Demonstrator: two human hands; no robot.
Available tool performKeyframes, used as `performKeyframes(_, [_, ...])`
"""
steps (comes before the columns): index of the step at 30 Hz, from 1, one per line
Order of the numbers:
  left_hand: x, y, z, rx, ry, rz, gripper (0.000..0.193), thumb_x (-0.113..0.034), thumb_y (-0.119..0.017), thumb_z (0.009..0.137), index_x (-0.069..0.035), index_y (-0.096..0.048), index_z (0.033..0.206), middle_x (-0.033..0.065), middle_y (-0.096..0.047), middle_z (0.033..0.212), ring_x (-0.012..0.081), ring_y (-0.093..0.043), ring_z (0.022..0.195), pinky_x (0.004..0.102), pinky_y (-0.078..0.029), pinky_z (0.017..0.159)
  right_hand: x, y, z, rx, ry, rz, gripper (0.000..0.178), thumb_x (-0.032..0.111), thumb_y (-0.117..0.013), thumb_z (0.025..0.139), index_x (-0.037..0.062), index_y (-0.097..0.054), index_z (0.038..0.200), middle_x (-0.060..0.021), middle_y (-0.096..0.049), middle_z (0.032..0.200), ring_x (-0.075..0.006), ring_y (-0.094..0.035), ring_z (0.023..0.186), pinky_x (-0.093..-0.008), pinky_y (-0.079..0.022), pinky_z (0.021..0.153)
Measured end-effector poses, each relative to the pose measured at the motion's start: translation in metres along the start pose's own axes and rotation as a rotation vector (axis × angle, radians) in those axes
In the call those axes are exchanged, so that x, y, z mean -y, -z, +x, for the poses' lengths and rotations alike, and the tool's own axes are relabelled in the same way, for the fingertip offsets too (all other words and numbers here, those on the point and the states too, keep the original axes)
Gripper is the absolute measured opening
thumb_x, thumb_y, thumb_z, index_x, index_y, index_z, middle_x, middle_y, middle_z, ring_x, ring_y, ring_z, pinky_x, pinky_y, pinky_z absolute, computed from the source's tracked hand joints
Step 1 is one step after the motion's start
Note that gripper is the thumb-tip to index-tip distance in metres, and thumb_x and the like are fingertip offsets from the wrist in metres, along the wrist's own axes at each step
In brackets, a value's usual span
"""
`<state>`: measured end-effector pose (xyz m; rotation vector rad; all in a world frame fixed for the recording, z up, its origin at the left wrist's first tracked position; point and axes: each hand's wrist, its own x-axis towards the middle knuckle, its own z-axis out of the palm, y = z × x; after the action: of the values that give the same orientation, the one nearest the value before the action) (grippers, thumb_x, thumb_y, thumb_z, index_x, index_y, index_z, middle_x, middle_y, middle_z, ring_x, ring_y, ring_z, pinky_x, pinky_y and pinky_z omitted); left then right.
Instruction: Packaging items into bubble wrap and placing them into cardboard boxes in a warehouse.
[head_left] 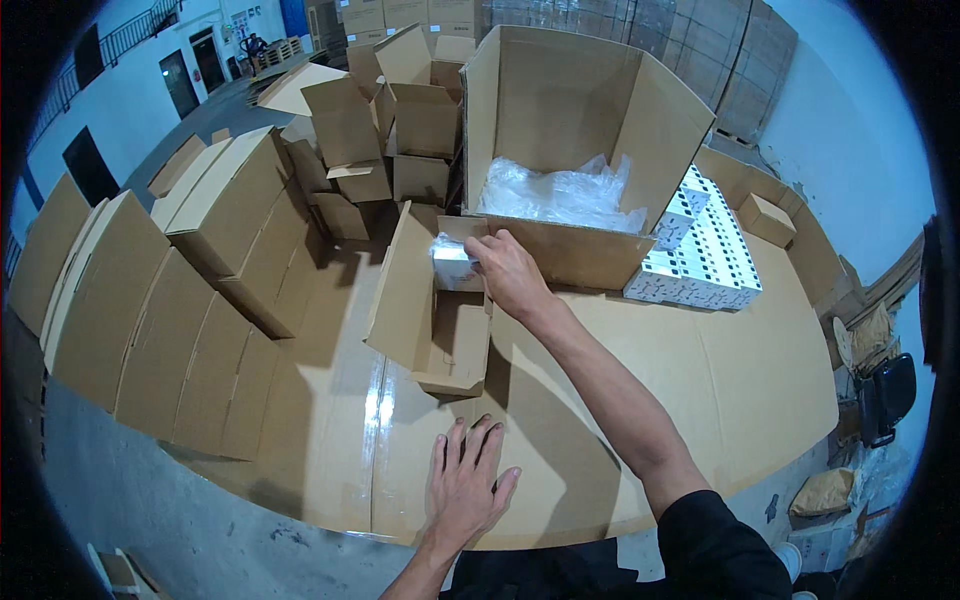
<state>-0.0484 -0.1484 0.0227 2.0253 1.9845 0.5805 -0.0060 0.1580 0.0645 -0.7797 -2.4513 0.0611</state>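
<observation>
An open brown carton (462,343) stands on the cardboard-covered table, its long flap raised on the left. At its far end is a small white box (455,268) with clear plastic on top. My right hand (512,272) reaches over the carton's right wall, fingers closed on the right side of the white box; the fingertips are partly hidden. The near part of the carton shows its bare bottom. My left hand (470,477) lies flat near the table's front edge, fingers stretched out, holding nothing, just short of the carton.
Behind stands a large open box (570,245) with clear plastic wrap (562,190) inside. Rows of white patterned boxes (700,265) lie to its right. Closed cartons (190,340) line the left side, and open cartons (345,120) are stacked at the back. A small brown box (767,219) sits far right.
</observation>
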Motion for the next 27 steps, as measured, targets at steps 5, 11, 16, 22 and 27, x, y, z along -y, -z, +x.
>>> performKeyframes(5, [0.0,0.0,0.001,0.005,0.02,-0.008,0.064,-0.038,-0.064,0.091,-0.005,-0.048,0.144,0.0134,-0.042,0.151,0.0396,-0.032,0.142,0.0569,-0.024,0.117,-0.001,-0.012,0.002,-0.051,-0.011,-0.001,0.02,0.007,-0.069,0.077,0.0052,-0.067,0.096,-0.0136,-0.066,0.094,-0.0339,-0.061,0.095,-0.0448,-0.055,0.082])
performKeyframes(11, [-0.007,-0.004,0.006,-0.012,0.011,0.003,0.064,-0.037,-0.065,0.09,-0.005,-0.049,0.143,0.015,-0.045,0.148,0.0409,-0.034,0.14,0.0567,-0.023,0.118,-0.015,-0.03,-0.004,-0.181,0.008,-0.023,0.008,0.011,-0.067,0.077,0.0035,-0.068,0.076,-0.0132,-0.063,0.092,-0.0327,-0.059,0.096,-0.0426,-0.053,0.086])
performKeyframes(16, [-0.001,-0.011,0.005,-0.04,-0.016,0.041,0.066,-0.036,-0.07,0.085,-0.006,-0.052,0.14,0.0127,-0.047,0.147,0.0391,-0.036,0.139,0.057,-0.025,0.117,-0.002,-0.005,-0.016,-0.178,-0.006,0.156,0.018,0.012,-0.065,0.085,0.0014,-0.066,0.1,-0.0192,-0.057,0.117,-0.0358,-0.055,0.108,-0.0429,-0.047,0.096])
performKeyframes(22, [-0.006,-0.022,0.027,-0.03,-0.032,0.107,0.064,-0.03,-0.069,0.087,-0.006,-0.05,0.142,0.0138,-0.045,0.15,0.041,-0.033,0.142,0.0564,-0.022,0.119,-0.037,0.089,-0.082,-0.285,-0.034,0.3,0.029,0.009,-0.069,0.087,0.0034,-0.061,0.114,-0.0165,-0.055,0.122,-0.037,-0.055,0.114,-0.0446,-0.049,0.098])
performKeyframes(27, [-0.024,-0.044,0.069,-0.1,-0.099,0.044,0.059,-0.023,-0.067,0.087,-0.006,-0.051,0.141,0.0159,-0.046,0.148,0.0421,-0.038,0.136,0.0535,-0.029,0.116,-0.118,0.15,-0.124,-0.603,-0.27,0.222,0.017,-0.001,-0.062,0.085,0.0011,-0.065,0.101,-0.0146,-0.064,0.098,-0.0298,-0.066,0.086,-0.0376,-0.054,0.075])
